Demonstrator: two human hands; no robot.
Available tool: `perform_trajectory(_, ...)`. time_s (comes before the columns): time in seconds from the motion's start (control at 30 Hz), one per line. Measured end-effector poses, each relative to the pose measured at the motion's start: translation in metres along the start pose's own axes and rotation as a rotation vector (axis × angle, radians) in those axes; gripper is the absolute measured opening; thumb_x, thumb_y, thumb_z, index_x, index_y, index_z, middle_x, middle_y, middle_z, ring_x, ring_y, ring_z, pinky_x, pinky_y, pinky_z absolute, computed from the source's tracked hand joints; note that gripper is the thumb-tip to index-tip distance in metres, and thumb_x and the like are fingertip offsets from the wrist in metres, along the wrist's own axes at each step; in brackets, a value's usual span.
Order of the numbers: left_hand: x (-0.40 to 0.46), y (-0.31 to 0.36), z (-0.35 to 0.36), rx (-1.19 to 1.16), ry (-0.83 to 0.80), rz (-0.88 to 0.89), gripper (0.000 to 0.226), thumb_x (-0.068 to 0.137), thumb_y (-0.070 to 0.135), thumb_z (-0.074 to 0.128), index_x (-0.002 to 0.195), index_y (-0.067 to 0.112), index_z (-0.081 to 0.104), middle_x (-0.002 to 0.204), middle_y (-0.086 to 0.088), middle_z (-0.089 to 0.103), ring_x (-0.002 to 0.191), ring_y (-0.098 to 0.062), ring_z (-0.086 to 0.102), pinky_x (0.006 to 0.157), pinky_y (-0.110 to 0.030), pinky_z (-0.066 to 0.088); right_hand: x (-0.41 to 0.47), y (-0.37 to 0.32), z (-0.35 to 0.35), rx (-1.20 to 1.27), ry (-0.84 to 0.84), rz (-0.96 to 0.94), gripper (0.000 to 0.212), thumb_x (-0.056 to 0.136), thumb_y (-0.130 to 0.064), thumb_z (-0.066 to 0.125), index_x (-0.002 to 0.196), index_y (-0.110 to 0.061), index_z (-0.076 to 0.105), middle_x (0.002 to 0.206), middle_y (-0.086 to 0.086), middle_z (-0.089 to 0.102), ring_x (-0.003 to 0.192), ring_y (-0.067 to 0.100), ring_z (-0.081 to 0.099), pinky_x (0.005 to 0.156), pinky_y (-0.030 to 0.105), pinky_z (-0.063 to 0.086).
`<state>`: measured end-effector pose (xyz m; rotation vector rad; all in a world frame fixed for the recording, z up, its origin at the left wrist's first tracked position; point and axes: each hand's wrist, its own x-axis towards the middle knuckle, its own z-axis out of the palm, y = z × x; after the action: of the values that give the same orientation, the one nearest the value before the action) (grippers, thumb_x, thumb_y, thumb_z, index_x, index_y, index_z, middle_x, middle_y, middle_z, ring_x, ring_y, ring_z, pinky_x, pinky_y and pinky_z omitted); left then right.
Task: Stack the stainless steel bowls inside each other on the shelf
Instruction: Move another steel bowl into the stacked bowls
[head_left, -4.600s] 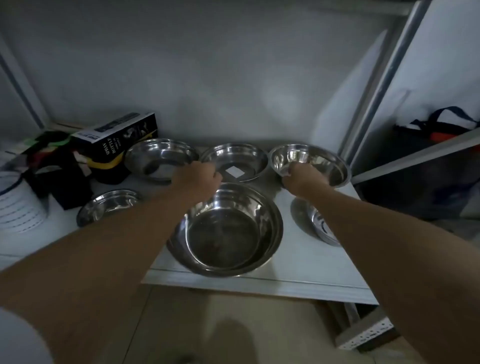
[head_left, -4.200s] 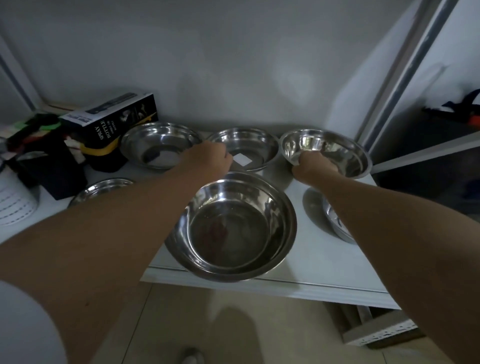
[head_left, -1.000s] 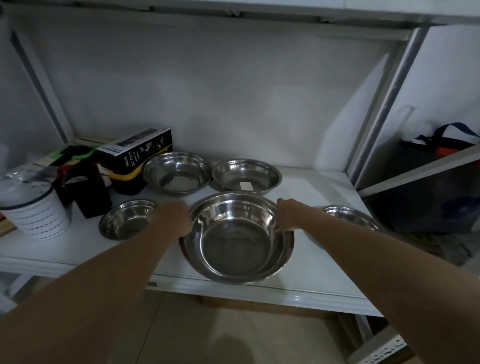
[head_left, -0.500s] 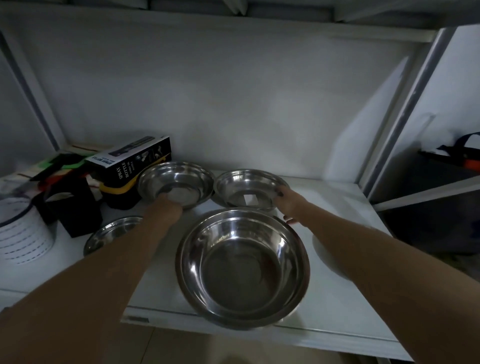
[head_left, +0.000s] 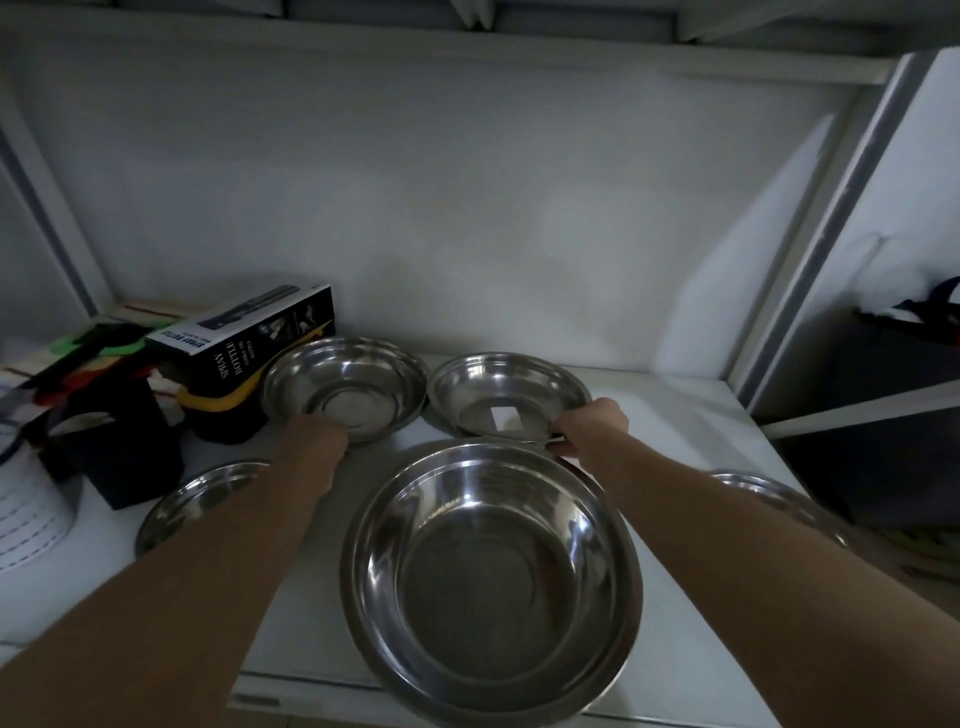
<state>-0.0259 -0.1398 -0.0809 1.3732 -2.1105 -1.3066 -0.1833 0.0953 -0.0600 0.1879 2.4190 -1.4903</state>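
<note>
A large steel bowl (head_left: 491, 577) sits at the front middle of the white shelf (head_left: 680, 421), overhanging its front edge. Behind it stand two mid-sized steel bowls. My left hand (head_left: 318, 441) is closed on the near rim of the back left bowl (head_left: 358, 379). My right hand (head_left: 589, 423) pinches the near right rim of the back right bowl (head_left: 506, 387), which has a white sticker inside. A small bowl (head_left: 213, 491) lies front left, partly under my left forearm. Another bowl (head_left: 774, 493) at the right is half hidden by my right forearm.
A black "spray bottle" box (head_left: 244, 343) lies on a dark holder at the back left. A black container (head_left: 119, 452) and a white striped cup (head_left: 26, 514) stand further left. A metal upright (head_left: 826, 218) bounds the shelf on the right.
Both hands left the sides of the large front bowl and reached back. The left is now at the back left bowl's rim, the right at the back right bowl's rim.
</note>
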Motion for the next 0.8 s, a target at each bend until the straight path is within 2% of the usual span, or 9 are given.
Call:
perform_trajectory(0.07,0.003,-0.003,-0.003,-0.042,0.026,0.007,0.04,0.099,0.022,0.047,0.135,0.007,0.053,0.14,-0.013,0.055,0.129,-0.026,0.054,0.106,-0.027,0.041,0.004,0.001,-0.001,0.019,0.071,0.001,0.009,0.079,0.005,0.069,0.083,-0.001,0.064,0.078,0.016,0.069,0.072,0.032,0.074,0.068,0.041,0.063)
perform_trajectory(0.17,-0.01,0.003,-0.006,0.159,0.094,0.094,0.04,0.101,0.034,0.04,0.127,0.012,0.061,0.13,-0.008,0.064,0.123,-0.023,0.058,0.097,-0.024,0.041,0.019,0.005,-0.007,0.062,0.18,-0.028,0.016,0.071,0.0,0.069,0.086,-0.004,0.063,0.083,0.017,0.068,0.079,0.037,0.072,0.073,0.046,0.062)
perform_trajectory(0.3,-0.019,0.012,0.006,0.111,0.076,0.026,0.035,0.099,0.031,0.044,0.123,0.015,0.064,0.124,-0.009,0.068,0.118,-0.025,0.062,0.097,-0.028,0.044,0.043,0.009,-0.028,0.138,0.289,-0.028,0.016,0.07,-0.005,0.066,0.086,-0.003,0.063,0.086,0.02,0.071,0.08,0.042,0.072,0.073,0.048,0.062)
perform_trajectory(0.43,-0.019,0.031,0.043,-0.426,-0.071,-0.16,0.035,0.092,0.009,0.055,0.125,0.0,0.063,0.103,-0.018,0.071,0.104,-0.028,0.068,0.084,-0.03,0.051,0.017,-0.006,-0.058,0.179,0.349,-0.054,0.011,0.077,-0.003,0.065,0.081,-0.005,0.055,0.093,0.022,0.072,0.087,0.04,0.072,0.077,0.048,0.061)
perform_trajectory(0.5,-0.024,0.043,0.057,-0.394,-0.073,-0.187,0.037,0.086,0.0,0.06,0.121,-0.01,0.061,0.086,-0.019,0.071,0.093,-0.028,0.07,0.079,-0.031,0.054,0.001,-0.012,-0.07,0.171,0.337,-0.062,0.016,0.081,-0.006,0.065,0.095,-0.001,0.062,0.095,0.018,0.073,0.087,0.034,0.073,0.063,0.038,0.062)
perform_trajectory(0.57,-0.026,0.054,0.065,-0.23,-0.108,-0.138,0.042,0.085,0.0,0.062,0.126,-0.009,0.056,0.103,-0.022,0.073,0.093,-0.029,0.073,0.061,-0.023,0.058,-0.011,-0.016,-0.078,0.184,0.282,-0.056,0.02,0.085,-0.006,0.064,0.105,-0.002,0.064,0.094,0.016,0.074,0.081,0.028,0.073,0.034,0.02,0.049)
perform_trajectory(0.63,-0.031,0.066,0.068,-0.165,-0.163,-0.112,0.044,0.088,-0.001,0.06,0.131,-0.008,0.053,0.114,-0.023,0.071,0.079,-0.023,0.077,0.037,-0.015,0.048,-0.017,-0.02,-0.082,0.185,0.24,-0.059,0.019,0.087,-0.003,0.062,0.106,0.001,0.064,0.094,0.019,0.073,0.076,0.029,0.074,0.026,0.014,0.039)
perform_trajectory(0.73,-0.034,0.074,0.072,-0.067,-0.239,-0.09,0.024,0.089,-0.001,0.059,0.112,-0.01,0.061,0.092,-0.021,0.076,0.074,-0.015,0.076,0.046,-0.018,0.048,-0.017,-0.026,-0.076,0.205,0.202,-0.056,0.021,0.085,0.003,0.061,0.105,0.005,0.063,0.092,0.021,0.072,0.07,0.033,0.074,0.038,0.026,0.056)
perform_trajectory(0.8,-0.033,0.074,0.07,-0.068,-0.24,-0.068,0.019,0.089,0.007,0.06,0.1,-0.009,0.063,0.079,-0.02,0.074,0.072,-0.021,0.074,0.058,-0.025,0.058,-0.014,-0.027,-0.067,0.199,0.169,-0.055,0.018,0.084,0.005,0.061,0.102,0.004,0.062,0.09,0.022,0.072,0.069,0.034,0.074,0.053,0.035,0.062)
